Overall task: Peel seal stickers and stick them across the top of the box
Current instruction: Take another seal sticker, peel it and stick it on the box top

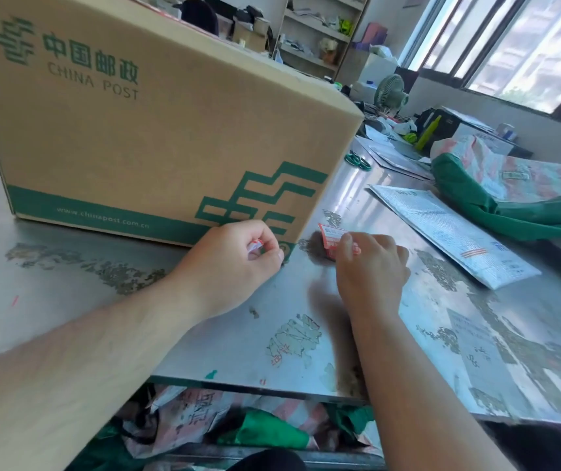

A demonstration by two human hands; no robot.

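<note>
On the scuffed steel table (231, 351), your left hand (235, 263) curls round a crumpled red-and-white paper scrap (255, 247). Your right hand (371, 270) pinches a red-and-white seal sticker (330, 236), just right of the near corner of the brown cardboard box (157, 137) with green print.

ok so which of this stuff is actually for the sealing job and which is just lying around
For the job: cardboard box, seal sticker in the right hand, red-and-white scrap in the left hand.
Lying about: scissors, grey mailer, green bag, desk fan.
</note>
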